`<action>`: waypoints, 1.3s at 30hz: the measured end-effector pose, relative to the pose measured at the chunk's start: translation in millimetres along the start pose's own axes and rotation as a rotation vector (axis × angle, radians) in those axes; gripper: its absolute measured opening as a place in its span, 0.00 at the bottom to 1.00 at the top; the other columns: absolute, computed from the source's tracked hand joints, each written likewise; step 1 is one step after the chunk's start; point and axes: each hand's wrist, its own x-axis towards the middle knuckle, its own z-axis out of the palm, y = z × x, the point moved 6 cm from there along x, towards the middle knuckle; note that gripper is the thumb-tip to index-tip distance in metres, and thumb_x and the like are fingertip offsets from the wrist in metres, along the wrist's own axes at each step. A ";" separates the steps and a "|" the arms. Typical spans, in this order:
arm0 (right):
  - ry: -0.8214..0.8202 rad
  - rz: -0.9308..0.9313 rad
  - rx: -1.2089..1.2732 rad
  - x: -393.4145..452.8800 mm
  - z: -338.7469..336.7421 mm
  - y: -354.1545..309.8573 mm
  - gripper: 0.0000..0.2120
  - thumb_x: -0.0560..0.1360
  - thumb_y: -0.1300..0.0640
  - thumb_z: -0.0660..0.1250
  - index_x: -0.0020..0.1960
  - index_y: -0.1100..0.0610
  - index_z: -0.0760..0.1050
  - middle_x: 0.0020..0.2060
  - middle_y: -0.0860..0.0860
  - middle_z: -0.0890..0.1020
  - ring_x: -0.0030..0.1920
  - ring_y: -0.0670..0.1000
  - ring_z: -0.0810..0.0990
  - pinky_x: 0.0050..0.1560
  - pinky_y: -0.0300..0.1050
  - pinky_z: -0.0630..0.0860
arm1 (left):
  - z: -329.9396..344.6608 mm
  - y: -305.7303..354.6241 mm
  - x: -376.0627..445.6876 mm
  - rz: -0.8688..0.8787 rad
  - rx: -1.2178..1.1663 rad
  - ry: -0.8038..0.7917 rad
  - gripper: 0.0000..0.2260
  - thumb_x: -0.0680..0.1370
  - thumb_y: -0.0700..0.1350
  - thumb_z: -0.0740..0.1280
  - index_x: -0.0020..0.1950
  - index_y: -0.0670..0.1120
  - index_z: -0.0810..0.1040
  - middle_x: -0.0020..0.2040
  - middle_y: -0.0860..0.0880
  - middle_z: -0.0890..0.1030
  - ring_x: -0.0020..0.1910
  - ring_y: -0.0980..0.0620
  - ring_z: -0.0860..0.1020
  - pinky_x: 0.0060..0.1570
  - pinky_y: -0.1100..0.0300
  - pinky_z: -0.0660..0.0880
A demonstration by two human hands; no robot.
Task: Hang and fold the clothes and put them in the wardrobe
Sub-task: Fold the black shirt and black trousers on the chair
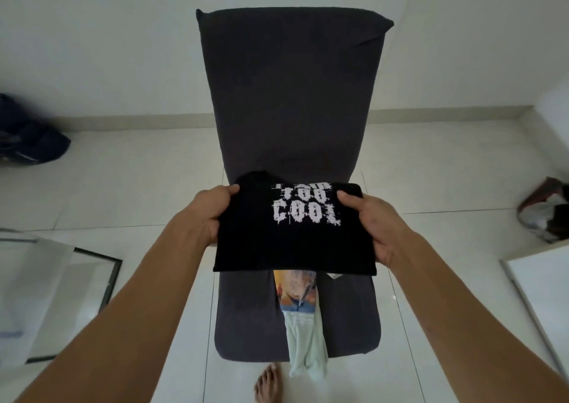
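A folded black T-shirt [295,242] with white "TOO COOL" lettering is held above the seat of a dark grey chair [292,94]. My left hand [212,211] grips its left edge, thumb on top. My right hand [372,224] grips its right edge the same way. Under the shirt, a pale green garment with a colourful print [303,319] lies on the seat and hangs over the front edge.
A dark blue bundle [27,131] lies on the white tiled floor at far left. A pile of mixed clothes [548,214] sits at right. A black-framed panel [70,295] lies lower left, a white panel [542,295] lower right. A bare foot [268,384] stands below the chair.
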 end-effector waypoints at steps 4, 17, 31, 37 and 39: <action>0.006 -0.034 -0.057 10.6 -24.0 49.0 0.09 0.80 0.57 0.66 0.60 0.56 0.79 0.50 0.59 0.86 0.50 0.60 0.86 0.55 0.60 0.81 | 3.0 -51.8 15.3 -0.018 -0.007 0.006 0.14 0.80 0.48 0.66 0.59 0.38 0.79 0.47 0.37 0.85 0.40 0.39 0.85 0.37 0.46 0.81; 0.320 0.016 -0.491 71.9 -102.2 234.5 0.18 0.81 0.39 0.59 0.49 0.51 0.79 0.44 0.56 0.84 0.51 0.56 0.82 0.57 0.53 0.77 | -12.8 -222.4 92.9 0.081 0.470 0.350 0.24 0.73 0.65 0.69 0.41 0.42 0.80 0.40 0.43 0.84 0.39 0.44 0.82 0.43 0.48 0.83; 0.180 0.066 -0.264 107.4 -75.6 213.0 0.29 0.76 0.36 0.64 0.68 0.54 0.75 0.63 0.49 0.81 0.65 0.52 0.77 0.71 0.52 0.68 | 18.2 -200.7 123.2 0.168 0.479 0.147 0.26 0.84 0.56 0.55 0.78 0.43 0.60 0.73 0.45 0.69 0.71 0.44 0.69 0.71 0.51 0.65; 0.212 -0.082 -0.323 104.5 -53.7 204.2 0.11 0.80 0.52 0.66 0.63 0.47 0.78 0.55 0.44 0.84 0.57 0.47 0.82 0.65 0.53 0.77 | 18.1 -197.3 122.5 0.205 0.356 0.060 0.11 0.84 0.48 0.59 0.66 0.52 0.71 0.57 0.50 0.80 0.54 0.49 0.80 0.58 0.47 0.79; 0.219 -0.086 -0.331 97.9 -48.4 195.9 0.11 0.80 0.55 0.65 0.59 0.43 0.78 0.53 0.43 0.85 0.56 0.47 0.82 0.63 0.53 0.78 | 21.2 -189.7 113.0 0.180 0.275 0.030 0.12 0.84 0.46 0.59 0.67 0.54 0.70 0.56 0.49 0.81 0.53 0.48 0.81 0.55 0.47 0.81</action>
